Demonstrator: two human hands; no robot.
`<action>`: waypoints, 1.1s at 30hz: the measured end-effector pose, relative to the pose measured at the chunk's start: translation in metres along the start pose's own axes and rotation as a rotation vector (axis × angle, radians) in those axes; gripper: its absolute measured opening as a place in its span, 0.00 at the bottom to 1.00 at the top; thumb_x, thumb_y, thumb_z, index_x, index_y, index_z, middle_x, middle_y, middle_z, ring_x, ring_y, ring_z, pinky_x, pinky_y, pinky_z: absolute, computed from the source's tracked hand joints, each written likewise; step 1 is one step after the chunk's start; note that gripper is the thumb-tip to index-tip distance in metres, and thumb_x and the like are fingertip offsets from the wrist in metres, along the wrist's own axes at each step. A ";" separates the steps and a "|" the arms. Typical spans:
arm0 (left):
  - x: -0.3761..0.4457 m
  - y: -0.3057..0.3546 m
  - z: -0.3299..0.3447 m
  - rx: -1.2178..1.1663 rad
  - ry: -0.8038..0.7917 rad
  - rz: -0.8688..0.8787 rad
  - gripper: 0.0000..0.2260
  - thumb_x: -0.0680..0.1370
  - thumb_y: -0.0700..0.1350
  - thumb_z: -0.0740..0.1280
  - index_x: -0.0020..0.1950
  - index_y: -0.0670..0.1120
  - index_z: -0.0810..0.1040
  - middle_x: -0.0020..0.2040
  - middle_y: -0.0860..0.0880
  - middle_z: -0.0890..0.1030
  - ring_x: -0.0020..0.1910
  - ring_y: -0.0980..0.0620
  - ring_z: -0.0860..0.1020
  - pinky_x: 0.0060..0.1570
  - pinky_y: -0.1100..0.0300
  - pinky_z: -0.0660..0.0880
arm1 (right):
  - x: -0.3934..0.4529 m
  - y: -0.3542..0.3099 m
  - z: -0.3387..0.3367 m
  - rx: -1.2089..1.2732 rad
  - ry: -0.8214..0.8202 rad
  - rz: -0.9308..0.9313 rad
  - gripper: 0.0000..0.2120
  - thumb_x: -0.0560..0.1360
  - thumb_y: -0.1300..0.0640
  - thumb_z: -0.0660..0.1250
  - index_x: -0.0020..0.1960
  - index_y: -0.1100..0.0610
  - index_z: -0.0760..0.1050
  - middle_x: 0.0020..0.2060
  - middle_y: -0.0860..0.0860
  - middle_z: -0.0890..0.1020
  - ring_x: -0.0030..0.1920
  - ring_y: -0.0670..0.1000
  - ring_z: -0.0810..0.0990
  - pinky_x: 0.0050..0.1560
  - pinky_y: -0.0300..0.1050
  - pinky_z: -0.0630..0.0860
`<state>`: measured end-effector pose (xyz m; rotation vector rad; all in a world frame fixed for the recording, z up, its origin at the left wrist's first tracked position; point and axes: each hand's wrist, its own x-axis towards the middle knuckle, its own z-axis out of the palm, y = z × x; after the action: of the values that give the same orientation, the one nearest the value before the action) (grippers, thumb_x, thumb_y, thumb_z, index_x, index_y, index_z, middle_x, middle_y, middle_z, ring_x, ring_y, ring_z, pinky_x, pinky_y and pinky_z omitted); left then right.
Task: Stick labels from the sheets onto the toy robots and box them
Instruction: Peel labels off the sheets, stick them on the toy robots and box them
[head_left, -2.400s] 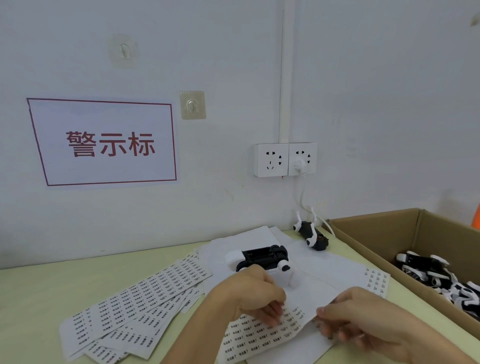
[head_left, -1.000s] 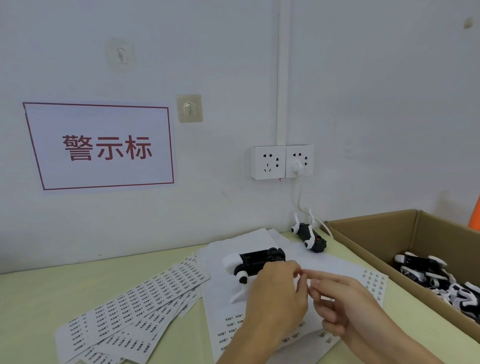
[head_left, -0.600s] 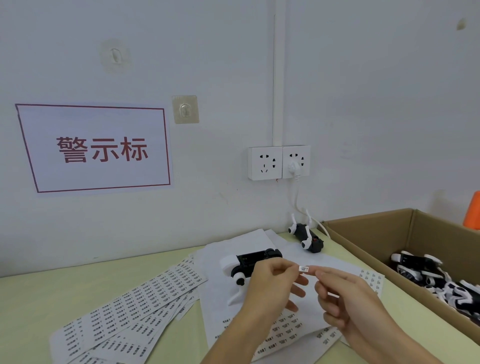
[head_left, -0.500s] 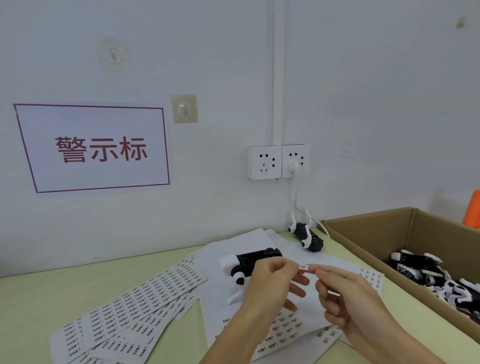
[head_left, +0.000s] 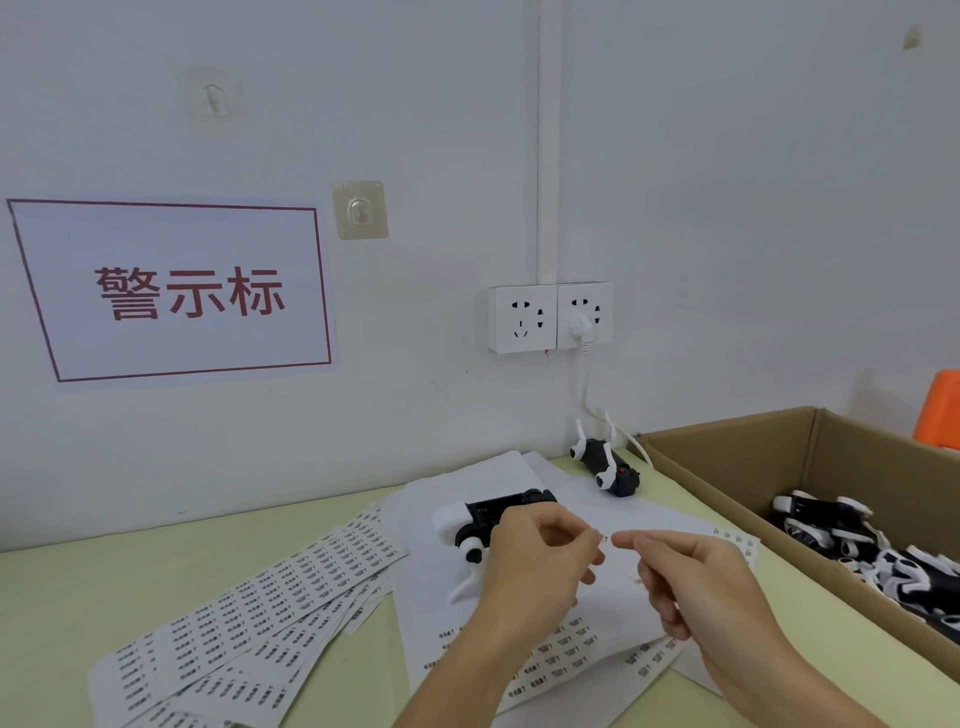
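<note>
The pale green bench (head_left: 78, 587) runs along a white wall bearing a red-bordered sign (head_left: 176, 291) and a double socket (head_left: 550, 317) with one plug in it. At the right edge stands the open cardboard box (head_left: 737, 467), already holding a heap of black-and-white toy robots (head_left: 872, 551). Fanned across the left of the bench lie full label sheets (head_left: 249, 613); nearer the middle, white sheets (head_left: 561, 654), partly stripped, lie under the work. On them rests the toy robot (head_left: 483, 519) next in line, just behind the left hand, and another robot (head_left: 605, 465) lies near the wall beside the box corner.

The left hand (head_left: 535, 566) and the right hand (head_left: 696, 582) meet above the sheets, fingertips pinched on one tiny label (head_left: 605, 540) between them; which hand truly bears it I cannot tell.

The risks, as I judge them: the sticky label may curl onto a fingertip or fold on itself during the handover, spoiling it. It may also land crooked or off its spot, since the robot lies loose on slippery paper and could slide when pressed.
</note>
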<state>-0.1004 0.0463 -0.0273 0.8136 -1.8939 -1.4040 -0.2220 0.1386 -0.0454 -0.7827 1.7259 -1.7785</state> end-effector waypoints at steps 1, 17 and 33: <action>0.000 0.000 0.000 -0.006 -0.003 0.001 0.06 0.78 0.43 0.69 0.43 0.47 0.83 0.39 0.51 0.86 0.34 0.59 0.81 0.31 0.64 0.75 | 0.000 0.000 -0.001 0.009 -0.004 -0.002 0.16 0.80 0.64 0.64 0.42 0.54 0.87 0.26 0.52 0.73 0.23 0.47 0.65 0.21 0.38 0.61; -0.002 0.000 -0.001 -0.044 -0.015 0.004 0.05 0.79 0.43 0.69 0.44 0.46 0.83 0.39 0.50 0.86 0.35 0.56 0.83 0.31 0.63 0.75 | -0.001 -0.004 0.002 0.081 -0.058 0.021 0.07 0.76 0.61 0.71 0.42 0.57 0.87 0.28 0.53 0.71 0.23 0.47 0.64 0.22 0.38 0.59; 0.007 0.009 -0.019 0.084 0.062 0.084 0.07 0.79 0.44 0.67 0.43 0.50 0.83 0.36 0.53 0.85 0.27 0.61 0.75 0.29 0.67 0.71 | 0.001 -0.004 -0.003 -0.074 0.031 -0.021 0.03 0.77 0.59 0.72 0.46 0.59 0.84 0.23 0.52 0.71 0.21 0.48 0.64 0.21 0.37 0.61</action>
<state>-0.0903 0.0321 -0.0130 0.7986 -1.9273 -1.2421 -0.2243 0.1399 -0.0419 -0.8112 1.8190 -1.7577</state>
